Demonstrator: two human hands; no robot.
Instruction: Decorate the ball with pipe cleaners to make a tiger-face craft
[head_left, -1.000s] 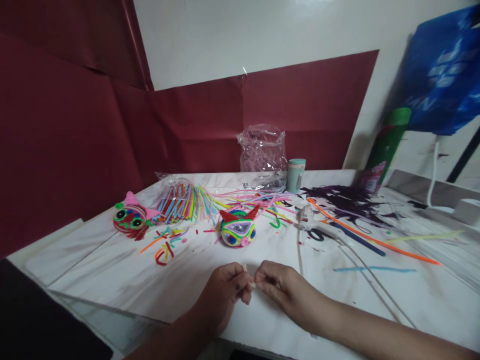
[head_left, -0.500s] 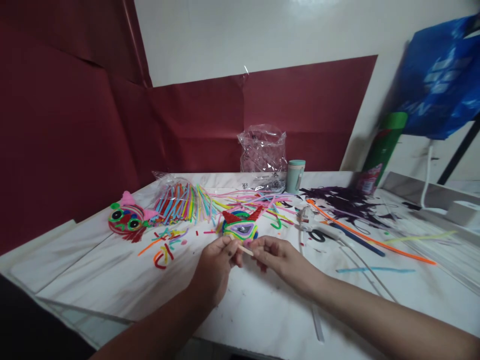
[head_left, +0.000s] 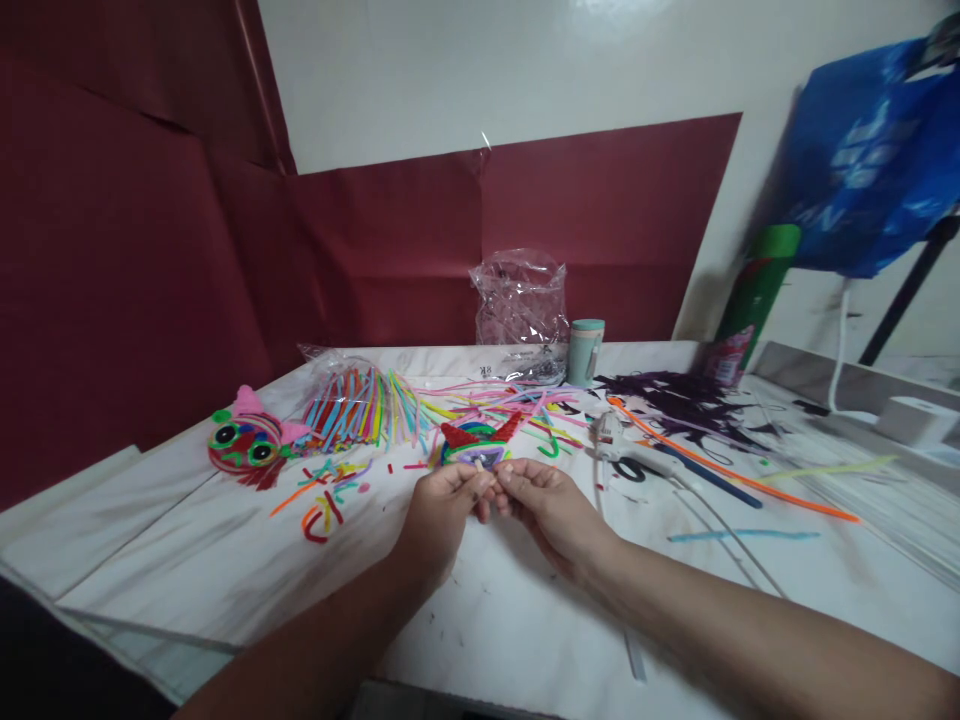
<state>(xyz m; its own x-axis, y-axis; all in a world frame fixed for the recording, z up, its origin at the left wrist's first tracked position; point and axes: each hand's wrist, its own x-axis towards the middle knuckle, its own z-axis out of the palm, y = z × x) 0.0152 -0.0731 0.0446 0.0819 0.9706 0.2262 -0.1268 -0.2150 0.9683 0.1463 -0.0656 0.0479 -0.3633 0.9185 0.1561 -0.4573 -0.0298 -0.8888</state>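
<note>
My left hand (head_left: 450, 500) and my right hand (head_left: 544, 505) meet at the fingertips above the front middle of the table. Both are closed in a pinch on a small pale strip (head_left: 481, 465), of which only a bit shows; the fingers hide the rest. Right behind them lies a colourful pipe-cleaner mask (head_left: 474, 440) with two red pointed horns and a purple-edged centre. The hands cover its lower part. Whether they touch it I cannot tell.
A finished-looking pipe-cleaner face (head_left: 244, 440) lies at the left beside cut scraps (head_left: 326, 505). Bagged pipe cleaners (head_left: 349, 405) are behind. A white glue gun (head_left: 637, 455) with its cord, purple strands (head_left: 682, 405) and a green cup (head_left: 586, 352) stand or lie rightward.
My hands have come closer together, and the pale strip that showed between them is now mostly covered by fingers. The view has shifted slightly.
</note>
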